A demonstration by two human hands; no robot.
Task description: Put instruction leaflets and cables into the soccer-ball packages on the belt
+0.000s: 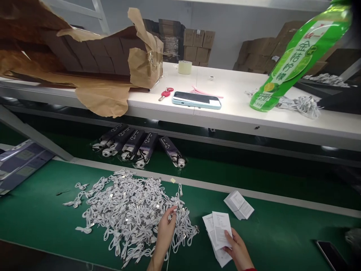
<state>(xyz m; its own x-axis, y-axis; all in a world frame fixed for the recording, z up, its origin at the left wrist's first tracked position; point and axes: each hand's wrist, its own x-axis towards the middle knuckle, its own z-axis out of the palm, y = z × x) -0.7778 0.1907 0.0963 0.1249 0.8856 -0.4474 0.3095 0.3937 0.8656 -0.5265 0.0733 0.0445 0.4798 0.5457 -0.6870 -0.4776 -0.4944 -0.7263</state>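
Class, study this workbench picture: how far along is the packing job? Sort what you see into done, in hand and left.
Done: five filled dark packages lie in a row beyond the belt. In hand: the left hand picks at a cable on the pile of white cables, while the right hand holds folded leaflets. Left: most of that pile, plus a second leaflet stack on the green belt.

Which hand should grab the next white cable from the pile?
The left hand. It already touches the pile of white cables, while the right hand is off to the side, holding paper leaflets.
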